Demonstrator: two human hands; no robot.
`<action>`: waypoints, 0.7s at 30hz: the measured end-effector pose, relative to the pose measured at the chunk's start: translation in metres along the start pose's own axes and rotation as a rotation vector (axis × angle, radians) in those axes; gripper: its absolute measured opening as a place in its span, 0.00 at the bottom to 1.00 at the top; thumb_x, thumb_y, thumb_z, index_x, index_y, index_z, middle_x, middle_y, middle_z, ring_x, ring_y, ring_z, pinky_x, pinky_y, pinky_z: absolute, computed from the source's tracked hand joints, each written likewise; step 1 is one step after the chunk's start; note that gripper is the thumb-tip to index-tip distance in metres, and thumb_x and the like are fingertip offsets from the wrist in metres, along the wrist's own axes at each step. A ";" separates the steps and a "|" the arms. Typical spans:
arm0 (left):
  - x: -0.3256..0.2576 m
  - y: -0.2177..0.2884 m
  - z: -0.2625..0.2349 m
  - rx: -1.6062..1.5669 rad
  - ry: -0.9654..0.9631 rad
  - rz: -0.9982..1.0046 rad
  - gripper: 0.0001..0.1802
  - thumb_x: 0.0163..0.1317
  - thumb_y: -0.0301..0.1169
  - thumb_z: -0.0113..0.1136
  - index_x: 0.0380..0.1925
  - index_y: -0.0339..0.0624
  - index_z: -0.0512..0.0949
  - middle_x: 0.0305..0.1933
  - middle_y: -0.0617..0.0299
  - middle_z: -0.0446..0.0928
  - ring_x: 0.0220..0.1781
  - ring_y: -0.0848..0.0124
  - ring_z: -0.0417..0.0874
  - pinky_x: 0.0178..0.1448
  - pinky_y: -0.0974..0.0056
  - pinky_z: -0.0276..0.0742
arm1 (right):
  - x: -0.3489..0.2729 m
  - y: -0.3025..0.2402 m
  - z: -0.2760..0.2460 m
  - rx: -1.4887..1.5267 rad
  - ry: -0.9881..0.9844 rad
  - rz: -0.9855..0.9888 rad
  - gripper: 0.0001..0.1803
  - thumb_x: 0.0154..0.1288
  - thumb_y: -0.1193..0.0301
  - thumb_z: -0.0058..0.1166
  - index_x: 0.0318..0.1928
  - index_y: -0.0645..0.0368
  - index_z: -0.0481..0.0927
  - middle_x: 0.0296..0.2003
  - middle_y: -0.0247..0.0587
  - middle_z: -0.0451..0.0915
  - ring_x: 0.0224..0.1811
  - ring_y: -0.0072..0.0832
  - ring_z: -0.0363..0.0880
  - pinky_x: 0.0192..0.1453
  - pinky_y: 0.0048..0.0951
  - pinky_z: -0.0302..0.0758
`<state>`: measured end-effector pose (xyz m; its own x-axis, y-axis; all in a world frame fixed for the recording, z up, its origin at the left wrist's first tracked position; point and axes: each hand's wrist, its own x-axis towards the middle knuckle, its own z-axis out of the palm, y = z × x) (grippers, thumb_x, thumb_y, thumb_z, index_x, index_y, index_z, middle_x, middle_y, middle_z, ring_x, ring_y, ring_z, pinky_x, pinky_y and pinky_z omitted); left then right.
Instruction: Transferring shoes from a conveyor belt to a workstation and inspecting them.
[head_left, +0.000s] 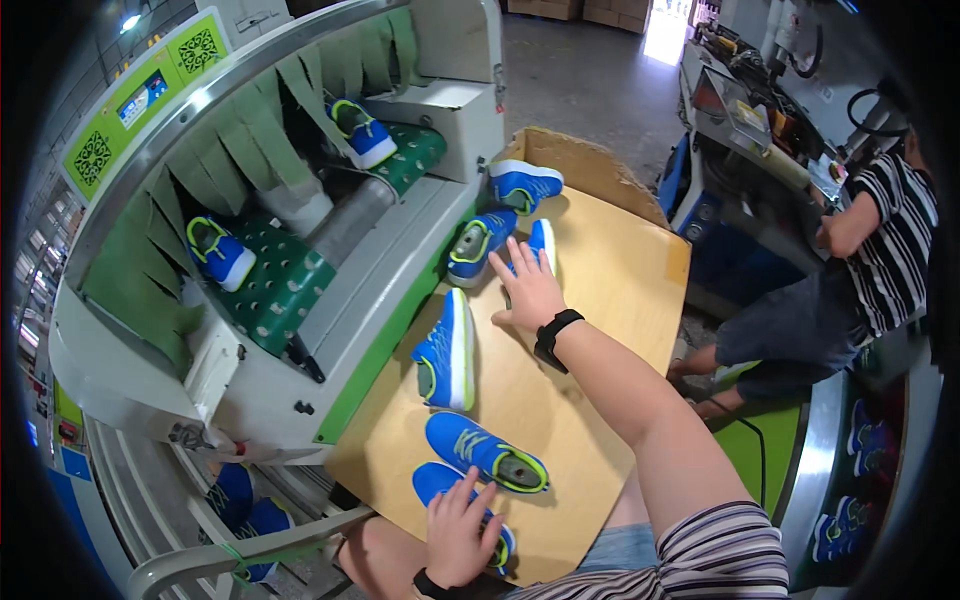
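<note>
My left hand [460,530] rests on a blue sneaker [432,481] at the near end of the light wooden board [575,430]; its fingers are spread and cover the shoe's middle. Right beside it lies another blue sneaker [485,450] with lime-green trim. Farther off, my right hand [533,290] reaches across a blue sneaker [541,240] with a white sole, fingers stretched out and apart; much of that shoe is hidden beneath it. A sneaker [447,352] tipped on its side lies between my hands. Two more, a sneaker [480,245] and a sneaker [527,184], sit at the far end.
At left stands a machine [380,290] with green strip curtains [250,130] and green perforated belts [275,275], carrying a sneaker [220,253] and a sneaker [362,133]. Below it, shoes lie on a rail rack [180,480]. A co-worker [840,270] sits at another machine on the right.
</note>
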<state>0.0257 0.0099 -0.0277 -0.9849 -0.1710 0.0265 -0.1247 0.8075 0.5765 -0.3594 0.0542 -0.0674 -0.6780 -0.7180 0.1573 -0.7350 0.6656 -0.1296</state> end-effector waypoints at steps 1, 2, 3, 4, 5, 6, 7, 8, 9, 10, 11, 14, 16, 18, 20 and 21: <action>0.001 0.001 0.001 -0.022 0.008 -0.004 0.27 0.57 0.38 0.66 0.58 0.46 0.77 0.70 0.49 0.67 0.66 0.50 0.71 0.68 0.44 0.61 | -0.010 0.009 -0.006 -0.008 0.007 0.081 0.60 0.44 0.53 0.73 0.76 0.47 0.54 0.76 0.61 0.47 0.78 0.59 0.46 0.78 0.60 0.44; 0.002 0.003 0.003 -0.045 0.016 -0.010 0.27 0.57 0.38 0.65 0.58 0.47 0.77 0.71 0.51 0.67 0.66 0.51 0.71 0.69 0.43 0.60 | -0.021 0.018 -0.014 -0.016 0.014 0.160 0.58 0.45 0.57 0.72 0.76 0.46 0.54 0.76 0.62 0.46 0.77 0.63 0.45 0.78 0.60 0.43; 0.004 0.005 0.002 -0.049 0.015 0.000 0.27 0.57 0.38 0.66 0.58 0.47 0.77 0.71 0.51 0.67 0.66 0.51 0.71 0.69 0.44 0.60 | -0.031 0.032 -0.018 -0.049 0.029 0.242 0.56 0.45 0.60 0.70 0.76 0.45 0.56 0.76 0.61 0.45 0.77 0.65 0.44 0.78 0.61 0.43; 0.004 0.006 0.001 -0.056 0.017 -0.004 0.26 0.57 0.38 0.66 0.58 0.47 0.78 0.71 0.52 0.67 0.66 0.52 0.71 0.69 0.44 0.59 | -0.042 0.044 -0.017 -0.079 0.036 0.314 0.54 0.45 0.63 0.68 0.75 0.44 0.57 0.76 0.61 0.45 0.76 0.68 0.43 0.78 0.62 0.43; 0.004 0.007 0.001 -0.063 0.018 -0.008 0.26 0.57 0.38 0.66 0.57 0.47 0.78 0.71 0.52 0.67 0.65 0.52 0.72 0.69 0.44 0.59 | -0.056 0.053 -0.015 -0.095 0.025 0.335 0.52 0.46 0.67 0.65 0.75 0.44 0.57 0.76 0.61 0.45 0.76 0.69 0.42 0.77 0.65 0.42; 0.002 0.006 0.002 -0.054 0.030 -0.011 0.26 0.57 0.37 0.66 0.57 0.47 0.78 0.71 0.52 0.68 0.65 0.52 0.72 0.69 0.45 0.59 | -0.072 0.048 -0.027 -0.058 0.001 0.315 0.48 0.48 0.72 0.61 0.73 0.47 0.60 0.76 0.60 0.47 0.76 0.69 0.43 0.76 0.67 0.42; 0.001 0.004 0.004 -0.048 0.038 -0.010 0.26 0.56 0.37 0.67 0.57 0.47 0.78 0.70 0.51 0.68 0.65 0.53 0.72 0.69 0.45 0.60 | -0.088 0.047 -0.034 -0.023 0.001 0.276 0.47 0.48 0.73 0.61 0.73 0.47 0.61 0.76 0.59 0.47 0.76 0.68 0.43 0.76 0.67 0.43; 0.000 0.003 0.004 -0.042 0.045 -0.009 0.26 0.56 0.37 0.67 0.57 0.46 0.78 0.70 0.51 0.68 0.64 0.53 0.72 0.69 0.45 0.60 | -0.104 0.046 -0.040 0.011 0.001 0.236 0.47 0.48 0.74 0.60 0.72 0.47 0.61 0.76 0.59 0.46 0.77 0.67 0.43 0.76 0.67 0.44; 0.000 0.004 0.004 -0.036 0.057 0.000 0.26 0.56 0.36 0.67 0.56 0.46 0.79 0.70 0.51 0.68 0.63 0.53 0.73 0.68 0.45 0.60 | -0.122 0.044 -0.051 0.079 0.019 0.204 0.47 0.48 0.75 0.59 0.72 0.47 0.61 0.76 0.59 0.46 0.77 0.65 0.43 0.76 0.64 0.45; 0.000 0.004 0.004 -0.035 0.059 0.002 0.25 0.56 0.36 0.67 0.56 0.46 0.79 0.70 0.50 0.68 0.63 0.52 0.73 0.68 0.45 0.60 | -0.140 0.039 -0.061 0.154 0.033 0.173 0.46 0.48 0.76 0.59 0.72 0.47 0.60 0.76 0.59 0.46 0.77 0.63 0.43 0.77 0.62 0.46; 0.000 0.003 0.004 -0.034 0.062 0.003 0.25 0.56 0.36 0.67 0.56 0.45 0.79 0.70 0.50 0.68 0.63 0.52 0.73 0.68 0.45 0.60 | -0.155 0.039 -0.065 0.229 0.047 0.141 0.46 0.49 0.76 0.58 0.72 0.47 0.60 0.76 0.60 0.45 0.78 0.62 0.44 0.77 0.59 0.48; 0.000 0.008 0.002 -0.031 0.070 0.007 0.25 0.56 0.35 0.66 0.55 0.44 0.79 0.70 0.48 0.68 0.62 0.51 0.74 0.68 0.46 0.61 | -0.198 0.059 -0.065 0.653 0.274 0.172 0.49 0.48 0.77 0.58 0.74 0.50 0.57 0.76 0.59 0.42 0.79 0.57 0.42 0.79 0.48 0.49; -0.002 0.009 0.006 -0.043 0.069 0.018 0.25 0.56 0.35 0.66 0.55 0.43 0.79 0.70 0.47 0.68 0.62 0.51 0.74 0.67 0.47 0.62 | -0.223 0.078 -0.044 0.781 0.285 0.393 0.44 0.59 0.72 0.59 0.74 0.56 0.54 0.72 0.59 0.55 0.77 0.47 0.54 0.76 0.37 0.56; -0.001 0.008 0.006 -0.040 0.074 0.023 0.24 0.57 0.33 0.64 0.55 0.41 0.79 0.71 0.46 0.66 0.62 0.50 0.73 0.67 0.48 0.62 | -0.245 0.079 -0.033 1.070 0.174 0.570 0.41 0.65 0.67 0.59 0.74 0.59 0.54 0.68 0.58 0.64 0.73 0.42 0.62 0.74 0.34 0.60; -0.002 0.006 0.010 -0.040 0.071 0.018 0.25 0.56 0.32 0.65 0.55 0.40 0.78 0.71 0.46 0.66 0.61 0.48 0.73 0.67 0.49 0.63 | -0.254 0.073 -0.034 1.052 0.116 0.633 0.37 0.71 0.62 0.57 0.72 0.64 0.57 0.63 0.49 0.71 0.66 0.32 0.69 0.70 0.30 0.65; -0.001 0.010 0.009 -0.059 0.048 0.009 0.26 0.56 0.32 0.66 0.56 0.40 0.78 0.71 0.46 0.66 0.61 0.48 0.73 0.67 0.49 0.63 | -0.262 0.065 -0.031 1.129 0.156 0.658 0.36 0.72 0.62 0.55 0.72 0.64 0.58 0.63 0.47 0.72 0.65 0.31 0.70 0.69 0.30 0.65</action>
<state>0.0245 0.0232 -0.0290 -0.9789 -0.1918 0.0703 -0.1070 0.7745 0.6234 -0.2291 0.2915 -0.0871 -0.9581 -0.2450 -0.1482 0.0735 0.2898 -0.9543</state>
